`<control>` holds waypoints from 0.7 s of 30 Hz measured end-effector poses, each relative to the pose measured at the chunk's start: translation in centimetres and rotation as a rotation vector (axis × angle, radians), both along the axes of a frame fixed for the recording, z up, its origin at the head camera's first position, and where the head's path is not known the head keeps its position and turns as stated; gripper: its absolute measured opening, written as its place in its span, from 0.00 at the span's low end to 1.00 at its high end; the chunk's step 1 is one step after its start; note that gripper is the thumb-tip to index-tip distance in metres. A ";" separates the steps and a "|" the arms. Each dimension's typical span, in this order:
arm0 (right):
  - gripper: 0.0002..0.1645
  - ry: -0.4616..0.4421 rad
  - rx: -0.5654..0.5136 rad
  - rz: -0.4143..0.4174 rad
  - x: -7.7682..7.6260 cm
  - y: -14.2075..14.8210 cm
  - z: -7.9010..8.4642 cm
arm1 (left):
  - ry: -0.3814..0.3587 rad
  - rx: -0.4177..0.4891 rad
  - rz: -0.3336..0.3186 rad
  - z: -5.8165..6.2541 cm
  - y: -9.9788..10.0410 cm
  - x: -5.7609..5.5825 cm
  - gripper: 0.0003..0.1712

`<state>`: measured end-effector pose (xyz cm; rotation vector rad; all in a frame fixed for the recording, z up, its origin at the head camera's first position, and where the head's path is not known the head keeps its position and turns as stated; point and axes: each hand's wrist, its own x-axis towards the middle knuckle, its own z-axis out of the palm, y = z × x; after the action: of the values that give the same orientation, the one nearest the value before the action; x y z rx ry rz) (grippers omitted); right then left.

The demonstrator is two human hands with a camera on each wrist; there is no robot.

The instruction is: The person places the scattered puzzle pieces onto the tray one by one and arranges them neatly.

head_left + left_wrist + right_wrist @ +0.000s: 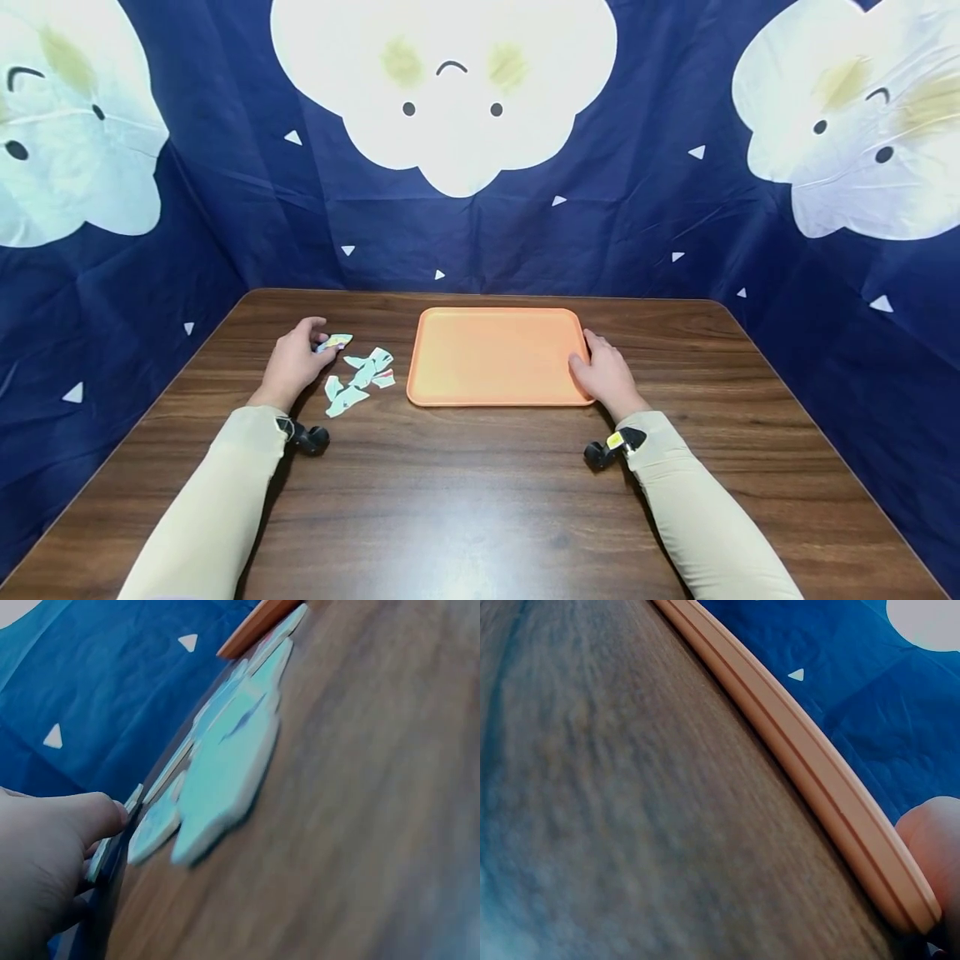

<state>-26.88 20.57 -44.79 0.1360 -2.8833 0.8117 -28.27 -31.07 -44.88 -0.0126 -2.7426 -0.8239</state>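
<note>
Between its thumb and fingers my left hand pinches a flat puzzle piece with a pale, coloured print. The left wrist view shows that piece tilted up on edge beside the thumb. Just right of this hand, several more pale blue-green puzzle pieces lie in a loose, partly overlapping pile. An orange rectangular tray lies flat to the right of the pile, with nothing on it. My right hand grips the tray's right edge, thumb over the rim; its fingers are partly hidden.
Everything lies on a brown wood-grain table. Beyond its far edge hangs a dark blue cloth with white clouds and small triangles, which also runs along both sides. The tray's raised rim stands slightly above the tabletop.
</note>
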 end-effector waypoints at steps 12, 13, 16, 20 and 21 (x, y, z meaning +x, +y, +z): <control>0.40 0.008 -0.004 -0.005 0.0 -0.1 0.0 | -0.018 0.029 -0.050 1.4 3.2 -1.5 0.33; 0.40 0.009 -0.002 -0.006 -0.1 -0.1 0.0 | -0.020 0.036 -0.055 1.5 3.4 -1.6 0.33; 0.40 0.014 0.004 -0.007 -0.1 -0.1 0.0 | -0.024 0.055 -0.070 1.8 4.1 -1.8 0.33; 0.40 0.016 0.008 -0.006 -0.1 -0.1 -0.1 | -0.018 0.066 -0.096 2.0 4.8 -2.2 0.33; 0.40 0.015 0.008 -0.006 -0.1 -0.1 -0.2 | -0.018 0.065 -0.101 2.1 5.0 -2.3 0.33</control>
<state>-26.99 20.50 -44.95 0.1333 -2.8714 0.7945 -30.53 -26.11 -42.80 -0.1329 -2.7496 -0.9441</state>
